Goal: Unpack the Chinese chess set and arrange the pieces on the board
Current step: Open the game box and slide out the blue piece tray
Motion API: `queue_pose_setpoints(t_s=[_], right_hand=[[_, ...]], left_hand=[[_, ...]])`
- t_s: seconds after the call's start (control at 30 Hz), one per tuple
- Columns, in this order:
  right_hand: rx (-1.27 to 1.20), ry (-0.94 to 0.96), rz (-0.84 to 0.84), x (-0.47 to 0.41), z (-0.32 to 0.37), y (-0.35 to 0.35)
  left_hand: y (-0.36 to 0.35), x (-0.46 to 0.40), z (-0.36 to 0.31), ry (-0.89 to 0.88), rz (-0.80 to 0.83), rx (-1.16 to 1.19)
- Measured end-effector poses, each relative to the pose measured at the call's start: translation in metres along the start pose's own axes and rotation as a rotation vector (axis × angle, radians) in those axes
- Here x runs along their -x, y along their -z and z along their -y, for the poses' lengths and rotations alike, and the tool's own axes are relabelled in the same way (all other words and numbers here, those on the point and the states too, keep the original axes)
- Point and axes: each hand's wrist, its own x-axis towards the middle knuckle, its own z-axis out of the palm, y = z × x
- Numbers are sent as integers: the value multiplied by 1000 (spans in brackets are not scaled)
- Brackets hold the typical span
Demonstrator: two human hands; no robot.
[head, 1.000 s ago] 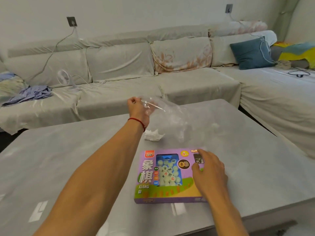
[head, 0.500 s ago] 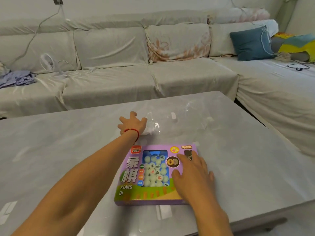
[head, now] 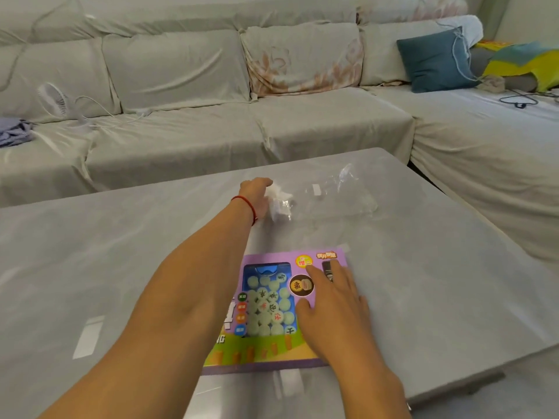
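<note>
Item 1: chess set box (head: 273, 309), purple card with a clear window showing round pale pieces (head: 270, 303) packed inside. Location: flat on the grey table (head: 453, 297), directly under the right hand (head: 335, 309) and just right of the left forearm. Condition: closed; no board or loose pieces out.

Handling, as judged: light, thin card, stiff enough to lift by 2 opposite long edges. The window film looks soft and should not take pressure. The pieces look small, hard and smooth, likely to shift or spill once a flap opens, so keep the box level and open it low over the table. Which end opens cannot be told from here.

Right hand: fingers straight, palm down, pressing on the box's right half, gripping nothing.

Left hand (head: 257, 195): stretched out well beyond the box, touching a crumpled white wad (head: 279, 204) at the near edge of a clear plastic wrapper (head: 335, 195) lying on the table. Whether its fingers hold the wad cannot be told; they are hidden.

Item 2: sofa (head: 181, 122) beyond both hands.
</note>
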Motion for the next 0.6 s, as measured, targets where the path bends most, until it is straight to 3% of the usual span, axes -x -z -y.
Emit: queue_pose_setpoints(t_s=[0.1,0.2,0.3,0.4,0.6], right_hand=[[2,-63,1,-5,-1,-2],[-28,-245,-36,-5,2,-1],[3,-262,-42,1,12,-5],[-42,-173,-76,7,31,-18],[-277,2,-35,22,77,-69]], left_hand=[[13,-3,1,-77,-22,-194],[49,47,14,-389,-146,-542],[95,115,59,-538,-95,-738],[140,174,112,-576,-74,-874],[209,233,152,-340,-223,-1179]])
